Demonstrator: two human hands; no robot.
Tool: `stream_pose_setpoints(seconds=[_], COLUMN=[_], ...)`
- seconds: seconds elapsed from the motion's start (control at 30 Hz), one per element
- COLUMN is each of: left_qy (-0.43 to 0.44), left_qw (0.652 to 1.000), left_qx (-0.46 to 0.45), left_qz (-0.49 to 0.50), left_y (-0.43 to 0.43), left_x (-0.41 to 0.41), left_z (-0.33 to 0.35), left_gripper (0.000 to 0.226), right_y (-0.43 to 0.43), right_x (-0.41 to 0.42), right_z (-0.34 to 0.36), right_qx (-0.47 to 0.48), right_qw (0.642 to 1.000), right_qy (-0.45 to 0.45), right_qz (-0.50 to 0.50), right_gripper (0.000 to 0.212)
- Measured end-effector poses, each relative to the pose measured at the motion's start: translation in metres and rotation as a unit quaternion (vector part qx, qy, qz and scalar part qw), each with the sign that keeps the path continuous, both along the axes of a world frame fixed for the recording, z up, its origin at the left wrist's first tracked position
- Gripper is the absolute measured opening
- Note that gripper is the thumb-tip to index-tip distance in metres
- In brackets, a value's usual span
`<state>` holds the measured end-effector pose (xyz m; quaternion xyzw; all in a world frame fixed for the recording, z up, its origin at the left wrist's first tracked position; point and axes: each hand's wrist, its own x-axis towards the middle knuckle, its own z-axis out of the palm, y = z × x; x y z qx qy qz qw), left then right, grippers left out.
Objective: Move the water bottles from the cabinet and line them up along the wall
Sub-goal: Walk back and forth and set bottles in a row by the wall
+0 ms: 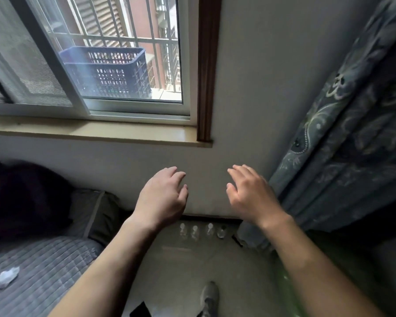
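Four small clear plastic water bottles [201, 231] standing upright in a row on the pale floor, close against the dark baseboard of the white wall [128, 165]; three white-capped, the rightmost possibly uncapped, too blurred to tell.

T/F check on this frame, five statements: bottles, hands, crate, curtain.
1. Four clear plastic water bottles stand in a row on the floor against the wall. True.
2. The left hand grips a bottle. False: it is open and empty.
3. The right hand is open and empty. True.
4. The dark blue slotted plastic crate sits on the bed. False: it is outside the window.
5. The blue-grey patterned curtain hangs right of the bottles. True.
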<state>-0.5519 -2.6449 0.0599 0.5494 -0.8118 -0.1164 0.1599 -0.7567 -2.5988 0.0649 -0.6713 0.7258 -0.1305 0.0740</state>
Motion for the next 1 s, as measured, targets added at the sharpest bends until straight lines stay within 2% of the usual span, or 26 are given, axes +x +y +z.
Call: stream_pose_setpoints(seconds=[0.53, 1.0], left_qy=[0.021, -0.007], left_qw=[0.986, 0.951], left_qx=[-0.03, -0.05], left_qz=[-0.161, -0.306], left_y=[0.153, 0.267], left_x=[0.019, -0.04], left_z=[-0.005, 0.018], left_gripper=[0.033, 0.039], right_y=[0.216, 0.379], right_x=[0.027, 0.012], right_z=[0.015, 0.018], right_qx=[0.014, 0.01], right_qw=[0.99, 0.965], right_qy=[-0.022, -0.034], right_qz=[-0.137, -0.259], right_gripper=[0.048, 0.05])
